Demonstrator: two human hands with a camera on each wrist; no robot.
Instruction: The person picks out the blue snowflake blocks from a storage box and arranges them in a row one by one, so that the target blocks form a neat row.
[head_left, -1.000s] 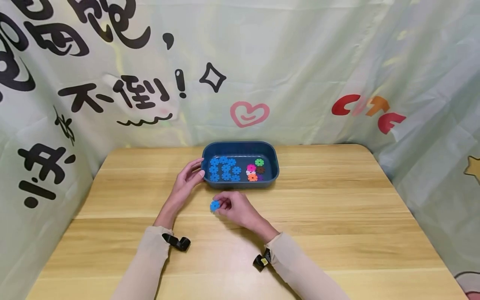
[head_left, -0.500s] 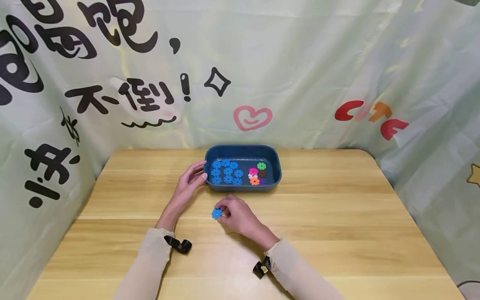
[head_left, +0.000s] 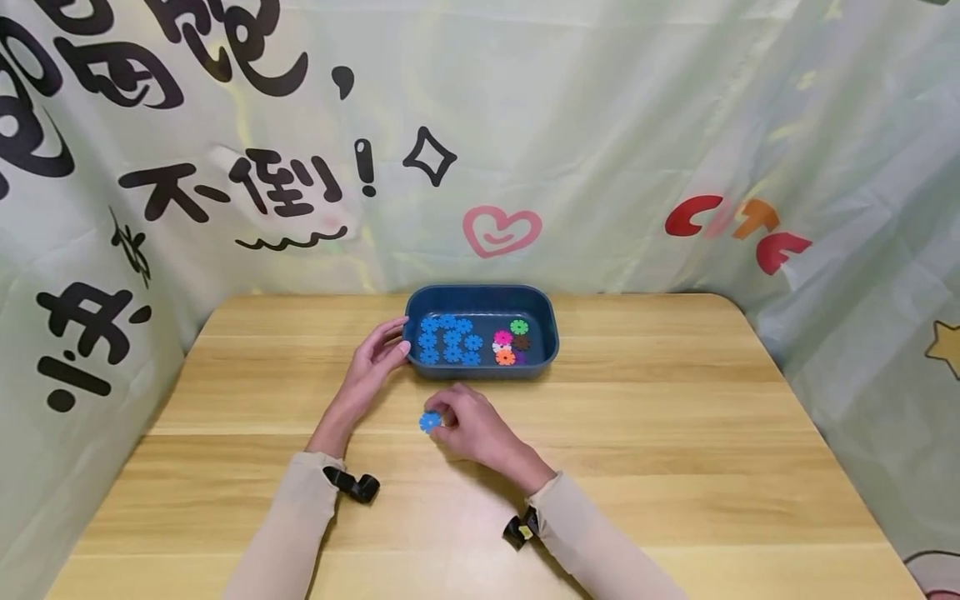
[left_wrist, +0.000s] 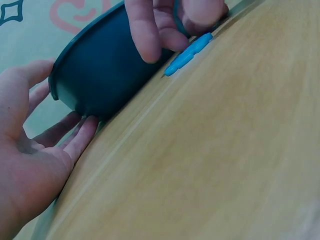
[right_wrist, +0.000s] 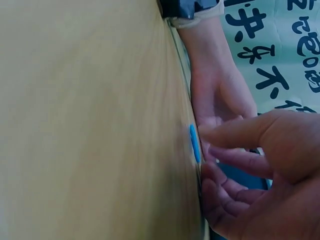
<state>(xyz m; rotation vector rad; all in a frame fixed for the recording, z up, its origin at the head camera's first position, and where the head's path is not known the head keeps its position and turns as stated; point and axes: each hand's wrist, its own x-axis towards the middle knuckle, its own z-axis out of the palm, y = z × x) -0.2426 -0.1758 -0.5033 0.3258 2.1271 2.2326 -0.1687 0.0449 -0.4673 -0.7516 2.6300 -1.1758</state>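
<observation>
At the back of the table stands a dark blue tray point(head_left: 480, 372). Several blue snowflake building discs point(head_left: 452, 336) lie flat in its left part. My left hand point(head_left: 371, 358) rests against the tray's left end, its thumb at the rim and its other fingers along the outer wall. In front of the tray my right hand point(head_left: 480, 425) pinches one blue snowflake disc point(head_left: 430, 422) by its edge. The left wrist view shows this disc point(left_wrist: 188, 54) low over the wood, nearly parallel to it; whether it touches the table I cannot tell.
Loose discs in other colours sit in the tray's right part, among them a green one point(head_left: 519, 327), a pink one point(head_left: 502, 337), a brown one point(head_left: 521, 342) and an orange one point(head_left: 506, 357). Behind the wooden table point(head_left: 637, 417) hangs a printed curtain point(head_left: 600, 167).
The right hand has drawn the blue disc slightly away from the tray, toward the table's front. My left hand stays at the tray's end. The head view has shifted a little.
</observation>
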